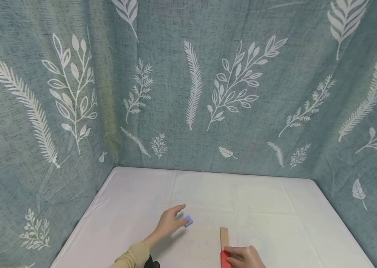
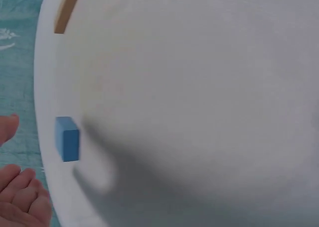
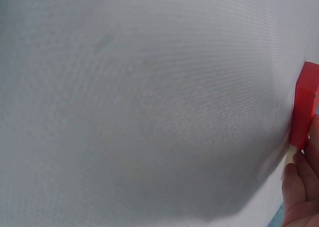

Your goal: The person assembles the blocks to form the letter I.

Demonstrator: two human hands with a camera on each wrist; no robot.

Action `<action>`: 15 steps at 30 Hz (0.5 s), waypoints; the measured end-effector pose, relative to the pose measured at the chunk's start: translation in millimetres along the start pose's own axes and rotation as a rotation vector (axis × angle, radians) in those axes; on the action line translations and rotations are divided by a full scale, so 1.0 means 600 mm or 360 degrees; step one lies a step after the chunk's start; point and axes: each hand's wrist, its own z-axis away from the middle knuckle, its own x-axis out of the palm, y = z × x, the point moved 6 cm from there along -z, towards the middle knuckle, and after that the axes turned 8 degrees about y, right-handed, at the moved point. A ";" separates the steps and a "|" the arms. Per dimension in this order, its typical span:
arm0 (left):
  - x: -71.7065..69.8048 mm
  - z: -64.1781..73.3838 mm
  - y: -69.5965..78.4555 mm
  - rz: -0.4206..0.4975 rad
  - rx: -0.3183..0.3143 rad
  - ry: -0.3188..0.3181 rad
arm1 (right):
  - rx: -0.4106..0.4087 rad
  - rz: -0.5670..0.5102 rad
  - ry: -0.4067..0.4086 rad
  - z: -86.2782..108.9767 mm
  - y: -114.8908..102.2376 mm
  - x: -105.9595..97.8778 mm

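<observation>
A small blue block [image 1: 188, 220] lies on the white table, and my left hand [image 1: 169, 222] is over it with thumb and fingers spread apart. In the left wrist view a gap shows between that hand [image 2: 25, 199] and the blue block [image 2: 68, 140]. My right hand [image 1: 247, 256] pinches a red block [image 1: 224, 259] at the near side of the table. End to end with the red block lies a plain wooden block [image 1: 224, 238]. The right wrist view shows fingers against the side of the red block [image 3: 303, 107].
The white-covered table [image 1: 262, 201] has rounded far corners. A blue-green curtain [image 1: 175, 93] with white leaf prints hangs behind and on both sides. A black object [image 1: 152, 263] is beside the left sleeve [image 1: 133, 256].
</observation>
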 end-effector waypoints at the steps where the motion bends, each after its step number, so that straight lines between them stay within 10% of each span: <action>1: 0.001 0.002 -0.004 -0.0009 -0.0008 0.0010 | 0.0011 0.0000 0.0000 0.000 0.000 0.000; 15: 0.023 0.021 -0.038 -0.0037 -0.0122 0.0144 | 0.0081 -0.0010 -0.0006 0.000 -0.001 -0.001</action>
